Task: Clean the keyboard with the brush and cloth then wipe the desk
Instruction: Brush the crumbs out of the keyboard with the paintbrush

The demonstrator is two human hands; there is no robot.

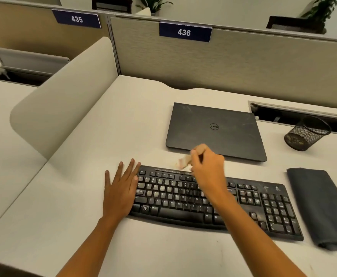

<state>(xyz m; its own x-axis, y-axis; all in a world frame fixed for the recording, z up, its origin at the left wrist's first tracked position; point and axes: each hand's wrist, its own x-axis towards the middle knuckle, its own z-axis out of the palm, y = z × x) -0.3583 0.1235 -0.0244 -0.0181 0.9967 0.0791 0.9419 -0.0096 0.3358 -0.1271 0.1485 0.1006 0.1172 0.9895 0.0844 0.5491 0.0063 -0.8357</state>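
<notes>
A black, dusty keyboard lies across the beige desk. My left hand lies flat on the desk with straight fingers, its thumb touching the keyboard's left edge. My right hand hovers over the keyboard's top row and grips a small light-coloured brush, blurred, with its tip at the keyboard's far edge. A folded dark grey cloth lies on the desk just right of the keyboard, untouched.
A shut dark laptop lies behind the keyboard. A black mesh pen cup stands at the right, near an open cable slot. Partition walls close the back, and a curved divider closes the left.
</notes>
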